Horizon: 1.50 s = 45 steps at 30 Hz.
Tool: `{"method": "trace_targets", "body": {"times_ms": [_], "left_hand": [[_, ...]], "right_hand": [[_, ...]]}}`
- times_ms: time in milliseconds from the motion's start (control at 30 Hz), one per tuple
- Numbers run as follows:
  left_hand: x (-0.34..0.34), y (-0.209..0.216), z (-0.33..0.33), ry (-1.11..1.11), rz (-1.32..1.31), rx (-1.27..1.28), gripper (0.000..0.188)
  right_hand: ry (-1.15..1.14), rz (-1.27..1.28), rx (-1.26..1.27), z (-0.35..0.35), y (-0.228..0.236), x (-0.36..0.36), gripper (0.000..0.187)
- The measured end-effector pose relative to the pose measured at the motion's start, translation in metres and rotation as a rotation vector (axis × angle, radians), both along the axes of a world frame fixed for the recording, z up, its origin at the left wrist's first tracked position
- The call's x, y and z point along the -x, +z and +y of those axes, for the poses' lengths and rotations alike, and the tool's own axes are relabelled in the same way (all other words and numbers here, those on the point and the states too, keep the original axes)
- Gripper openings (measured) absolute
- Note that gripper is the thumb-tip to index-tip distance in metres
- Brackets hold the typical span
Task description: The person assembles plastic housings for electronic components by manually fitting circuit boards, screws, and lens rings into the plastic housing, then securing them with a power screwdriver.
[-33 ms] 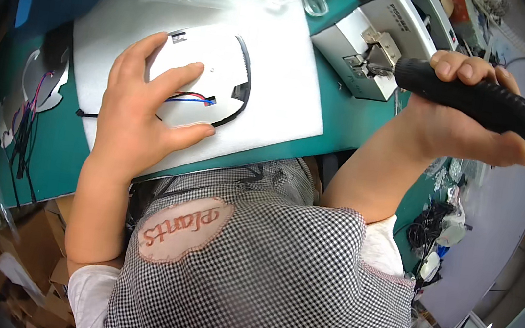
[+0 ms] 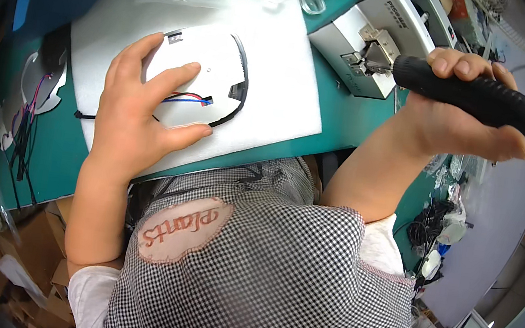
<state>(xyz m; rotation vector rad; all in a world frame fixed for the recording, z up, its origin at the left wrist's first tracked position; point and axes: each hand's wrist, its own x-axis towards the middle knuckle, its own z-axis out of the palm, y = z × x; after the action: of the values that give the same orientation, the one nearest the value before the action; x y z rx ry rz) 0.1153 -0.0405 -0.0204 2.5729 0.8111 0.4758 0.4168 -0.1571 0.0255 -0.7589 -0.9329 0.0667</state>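
Head view: your left hand (image 2: 134,104) spreads wide across the panel (image 2: 221,65). Your right hand (image 2: 456,126) grips the driver (image 2: 477,93), apparently loading; next, withdraw straight from the feeder (image 2: 337,38).

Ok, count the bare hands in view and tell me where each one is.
2: the left hand, spread over the white panel on the foam sheet, and the right hand, around the black handheld tool. No other shows.

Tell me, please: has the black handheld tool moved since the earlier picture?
No, not visibly: the black handheld tool in the right hand keeps its place against the grey box.
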Motion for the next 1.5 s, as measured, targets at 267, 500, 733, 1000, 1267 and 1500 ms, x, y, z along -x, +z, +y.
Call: {"method": "trace_targets", "body": {"times_ms": [267,500,733,1000,1267,1500], "left_hand": [[-0.004,-0.001,-0.002,-0.011,0.003,-0.041,0.066],[0.002,-0.001,-0.001,-0.010,0.019,-0.006,0.076],[0.015,0.000,0.006,0.022,-0.012,0.049,0.118],[0.033,-0.017,0.021,-0.003,0.007,0.067,0.112],[0.030,-0.023,0.025,-0.041,-0.110,0.286,0.114],[0.029,-0.024,0.030,-0.069,-0.111,0.298,0.113]], "right_hand": [[-0.172,0.038,0.159,-0.002,-0.022,-0.019,0.093],[0.286,0.056,0.145,0.005,-0.022,0.005,0.099],[0.715,0.022,0.061,0.031,-0.010,0.056,0.103],[0.999,-0.062,0.046,0.068,-0.008,0.095,0.103],[0.945,-0.181,0.061,0.079,-0.007,0.123,0.110],[0.888,-0.154,-0.001,0.096,-0.032,0.123,0.108]]}}
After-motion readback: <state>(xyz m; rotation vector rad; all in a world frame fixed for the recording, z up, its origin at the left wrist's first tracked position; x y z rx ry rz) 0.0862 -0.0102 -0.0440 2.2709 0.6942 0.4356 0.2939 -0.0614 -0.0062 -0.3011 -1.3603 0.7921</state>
